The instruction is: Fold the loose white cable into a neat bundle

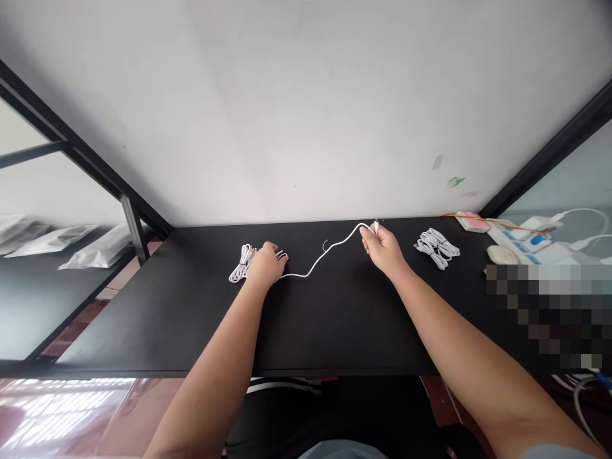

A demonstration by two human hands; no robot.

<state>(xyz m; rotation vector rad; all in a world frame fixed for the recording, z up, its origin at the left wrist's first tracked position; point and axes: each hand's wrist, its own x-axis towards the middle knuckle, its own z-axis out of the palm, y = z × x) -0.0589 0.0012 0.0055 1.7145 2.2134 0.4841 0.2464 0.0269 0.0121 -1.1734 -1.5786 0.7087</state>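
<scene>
A thin white cable (306, 275) runs in a wavy line between my two hands over the black tabletop. My right hand (384, 250) is closed in a pinch on one end, and a white plug (376, 227) pokes out above the fingers. My left hand (268, 264) rests low over the table, its fingers curled round white loops of the cable; part of them is hidden under the palm. Touching or just beside that hand lies a tied white cable bundle (241, 264). A small curved twist tie (326, 246) lies by the stretched cable.
More bundled white cables (437, 247) lie right of my right hand. At the right edge are a white mouse (502, 255), a power strip (514, 242) with chargers and a pink item (472, 221). Plastic bags (98, 248) lie on the left shelf. A wall (306, 127) stands behind.
</scene>
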